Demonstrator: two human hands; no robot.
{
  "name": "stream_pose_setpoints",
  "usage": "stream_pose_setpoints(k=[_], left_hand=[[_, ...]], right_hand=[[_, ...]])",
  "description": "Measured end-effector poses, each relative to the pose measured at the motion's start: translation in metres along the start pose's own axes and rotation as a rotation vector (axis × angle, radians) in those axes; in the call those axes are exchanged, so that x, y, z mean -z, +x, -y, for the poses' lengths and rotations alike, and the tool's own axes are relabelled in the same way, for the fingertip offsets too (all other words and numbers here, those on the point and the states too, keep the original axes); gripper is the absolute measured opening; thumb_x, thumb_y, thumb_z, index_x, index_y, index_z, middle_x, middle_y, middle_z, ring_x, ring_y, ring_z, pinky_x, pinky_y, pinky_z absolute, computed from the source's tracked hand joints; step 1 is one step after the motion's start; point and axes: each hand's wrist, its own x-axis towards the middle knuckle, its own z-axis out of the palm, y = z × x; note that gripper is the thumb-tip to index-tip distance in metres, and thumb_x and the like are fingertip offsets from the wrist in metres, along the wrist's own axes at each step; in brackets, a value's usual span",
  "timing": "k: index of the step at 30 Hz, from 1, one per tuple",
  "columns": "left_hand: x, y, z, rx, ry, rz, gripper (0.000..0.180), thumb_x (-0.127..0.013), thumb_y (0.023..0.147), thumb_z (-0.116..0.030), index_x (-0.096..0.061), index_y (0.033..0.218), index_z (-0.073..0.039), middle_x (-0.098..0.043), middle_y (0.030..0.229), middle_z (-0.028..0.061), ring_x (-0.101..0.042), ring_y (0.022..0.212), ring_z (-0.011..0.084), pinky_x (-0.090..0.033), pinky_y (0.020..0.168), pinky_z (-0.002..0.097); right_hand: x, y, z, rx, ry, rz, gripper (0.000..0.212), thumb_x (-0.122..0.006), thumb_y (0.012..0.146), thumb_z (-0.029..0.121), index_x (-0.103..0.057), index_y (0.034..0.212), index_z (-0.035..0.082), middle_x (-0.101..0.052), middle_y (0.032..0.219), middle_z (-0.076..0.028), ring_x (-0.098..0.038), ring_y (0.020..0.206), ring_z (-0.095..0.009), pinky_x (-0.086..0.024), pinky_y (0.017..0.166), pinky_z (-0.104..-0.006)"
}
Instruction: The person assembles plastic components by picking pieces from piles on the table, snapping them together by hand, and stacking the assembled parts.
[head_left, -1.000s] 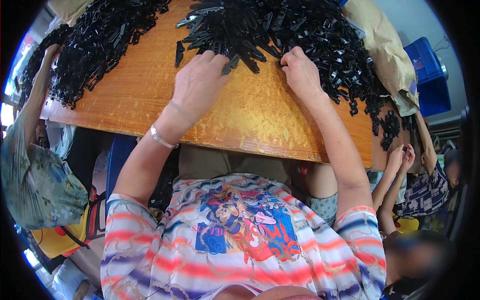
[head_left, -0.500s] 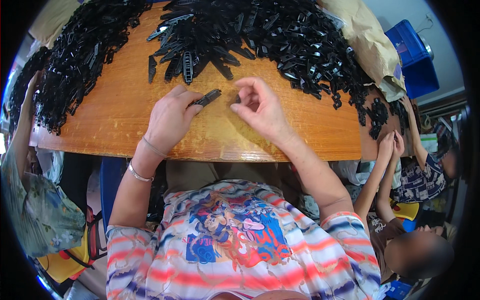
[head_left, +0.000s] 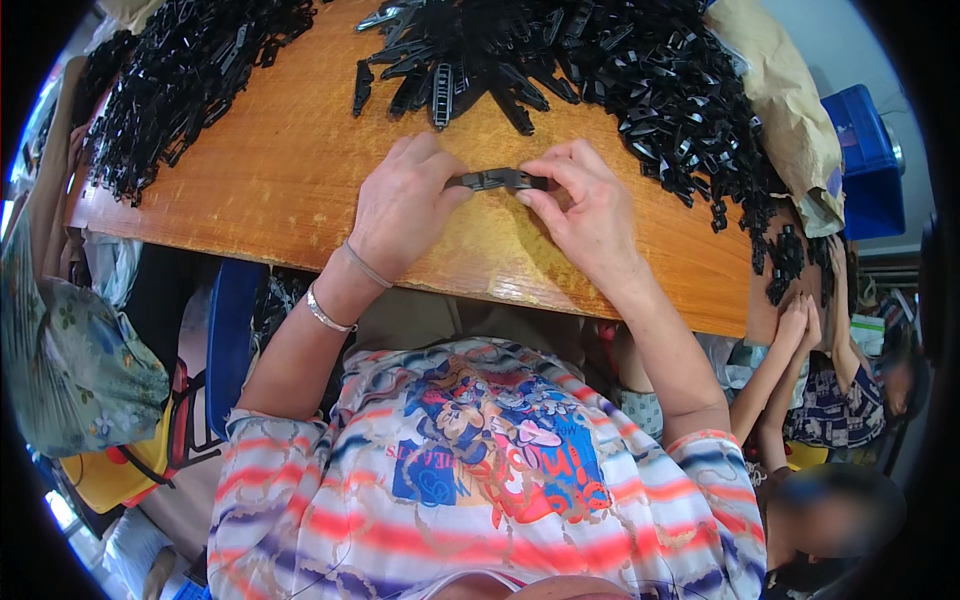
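Between my two hands, above the wooden table [head_left: 300, 170], is a long, narrow black plastic part [head_left: 487, 180]. My left hand [head_left: 408, 205] pinches its left end between thumb and fingers. At the other end, the thumb and fingers of my right hand [head_left: 588, 212] close on a small black plastic piece [head_left: 538, 183] that meets the long part. My fingers partly cover both, so I cannot tell whether they are joined. Beyond my hands lies a heap of long black plastic parts [head_left: 443, 92].
A heap of black parts [head_left: 190, 100] covers the table's far left; a heap of smaller black pieces [head_left: 670, 120] spreads over the right. Beside it are a brown paper bag [head_left: 785, 110] and a blue bin [head_left: 868, 165]. Another person's hands [head_left: 800, 322] are by the table's right end.
My right hand has brought its small piece against the right end of the long part, which is now level. The whole view has shifted slightly.
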Motion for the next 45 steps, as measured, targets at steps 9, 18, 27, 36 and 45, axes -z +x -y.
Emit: stream_pose_setpoints(k=[9,18,27,36,45], left_hand=[[0.004,0.001,0.008,-0.038,-0.027,-0.003,0.018,-0.083,0.087,-0.008,-0.077,0.103,-0.003,-0.065,0.100,0.0115,-0.065,0.098,0.0345,-0.054,0.085,0.0452],[-0.004,0.003,0.012,-0.061,0.007,-0.064,0.016,-0.083,0.085,-0.006,-0.076,0.098,0.000,-0.064,0.097,0.0137,-0.065,0.096,0.0371,-0.053,0.084,0.0458],[0.023,-0.021,0.003,0.030,0.033,0.065,0.017,-0.083,0.088,-0.010,-0.077,0.100,0.000,-0.064,0.093,0.0162,-0.066,0.091,0.0389,-0.053,0.080,0.0465],[0.151,-0.064,0.006,0.328,0.020,0.238,0.032,-0.072,0.093,0.000,-0.072,0.125,0.003,-0.076,0.110,0.0118,-0.071,0.096,0.0192,-0.057,0.087,0.0343],[-0.009,0.090,-0.010,-0.224,0.150,0.154,0.036,-0.071,0.096,-0.007,-0.072,0.133,-0.010,-0.070,0.109,0.0148,-0.072,0.106,0.0375,-0.059,0.089,0.0463]], right_hand=[[-0.011,0.022,-0.024,0.147,-0.061,0.123,0.023,-0.088,0.083,0.011,-0.081,0.104,0.007,-0.070,0.104,-0.007,-0.073,0.090,-0.031,-0.058,0.076,-0.0424],[-0.008,0.063,-0.026,0.323,-0.112,0.310,0.021,-0.087,0.084,0.015,-0.082,0.102,0.006,-0.068,0.098,-0.007,-0.072,0.092,-0.033,-0.058,0.077,-0.0454],[-0.029,0.022,-0.009,0.307,-0.042,0.229,0.020,-0.088,0.086,0.018,-0.083,0.104,0.010,-0.071,0.101,-0.006,-0.074,0.090,-0.030,-0.058,0.074,-0.0416],[0.067,-0.004,-0.074,-0.090,-0.482,-0.254,0.021,-0.081,0.093,0.014,-0.081,0.114,0.011,-0.070,0.110,-0.008,-0.075,0.094,-0.032,-0.062,0.080,-0.0436],[0.080,0.019,-0.096,-0.081,-0.731,0.080,0.020,-0.080,0.090,0.006,-0.066,0.104,0.004,-0.063,0.113,-0.017,-0.074,0.094,-0.042,-0.060,0.079,-0.0534]])
